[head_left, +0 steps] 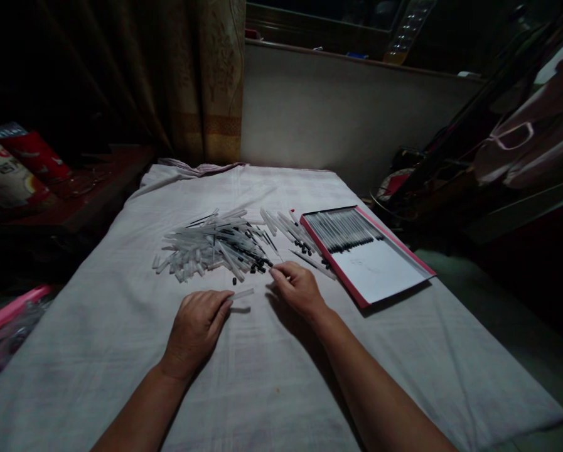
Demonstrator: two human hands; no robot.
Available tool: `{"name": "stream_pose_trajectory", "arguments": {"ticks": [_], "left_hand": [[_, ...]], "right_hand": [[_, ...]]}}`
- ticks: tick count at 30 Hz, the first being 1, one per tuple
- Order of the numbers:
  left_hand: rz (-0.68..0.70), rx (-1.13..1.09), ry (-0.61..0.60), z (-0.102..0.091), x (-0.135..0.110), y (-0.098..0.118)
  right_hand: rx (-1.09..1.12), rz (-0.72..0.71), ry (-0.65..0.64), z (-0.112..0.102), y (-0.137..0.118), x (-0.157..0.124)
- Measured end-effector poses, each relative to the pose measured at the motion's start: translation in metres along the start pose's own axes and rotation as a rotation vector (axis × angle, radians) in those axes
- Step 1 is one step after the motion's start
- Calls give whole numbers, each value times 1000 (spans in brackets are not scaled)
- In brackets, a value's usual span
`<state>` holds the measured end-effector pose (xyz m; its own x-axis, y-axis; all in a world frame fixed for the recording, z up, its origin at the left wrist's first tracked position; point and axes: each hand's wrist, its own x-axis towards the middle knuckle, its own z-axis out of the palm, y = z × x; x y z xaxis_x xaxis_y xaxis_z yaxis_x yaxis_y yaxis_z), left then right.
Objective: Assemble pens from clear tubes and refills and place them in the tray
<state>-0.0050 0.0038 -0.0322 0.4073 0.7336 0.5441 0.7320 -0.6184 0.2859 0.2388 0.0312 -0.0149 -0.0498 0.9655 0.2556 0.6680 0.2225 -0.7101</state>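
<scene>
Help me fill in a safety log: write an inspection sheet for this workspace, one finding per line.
Surface: pale, creased cloth.
Work items: heap of translucent tubes and dark pieces; red-edged box with a row of slender pieces at its far part.
Clutter: loose tubes and small black pieces between heap and box.
Left hand: holds a short translucent tube.
Right hand: fingertips closed, apparently on a thin piece too small to identify.
Cables: nothing seen.
Surroundings: dim; patterned curtain and pale wall beyond.

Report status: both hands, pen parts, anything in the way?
Left hand pinching clear tube. Right hand beside pen-part pile, its hold unclear. Box at right, part filled. Loose black cap just beyond the tube.
</scene>
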Motion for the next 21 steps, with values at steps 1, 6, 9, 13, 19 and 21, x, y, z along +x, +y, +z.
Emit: {"name": "stream_pose_trajectory", "arguments": {"ticks": [1, 6, 9, 13, 19, 21], "left_hand": [[-15, -7, 8, 1, 0, -1], [-94, -56, 32, 3, 1, -4], [-135, -88, 24, 2, 2, -5], [-169, -122, 46, 2, 2, -4], [-230, -149, 93, 4, 0, -8], [-254, -147, 105, 4, -1, -11]], "right_hand": [[-123, 72, 27, -5, 2, 7], [-600, 280, -83, -16, 3, 34], [-702, 311, -130, -13, -2, 42], [-706, 387, -105, -14, -3, 42], [-69, 298, 281, -26, 16, 16], [281, 293, 401, -27, 19, 7]]}}
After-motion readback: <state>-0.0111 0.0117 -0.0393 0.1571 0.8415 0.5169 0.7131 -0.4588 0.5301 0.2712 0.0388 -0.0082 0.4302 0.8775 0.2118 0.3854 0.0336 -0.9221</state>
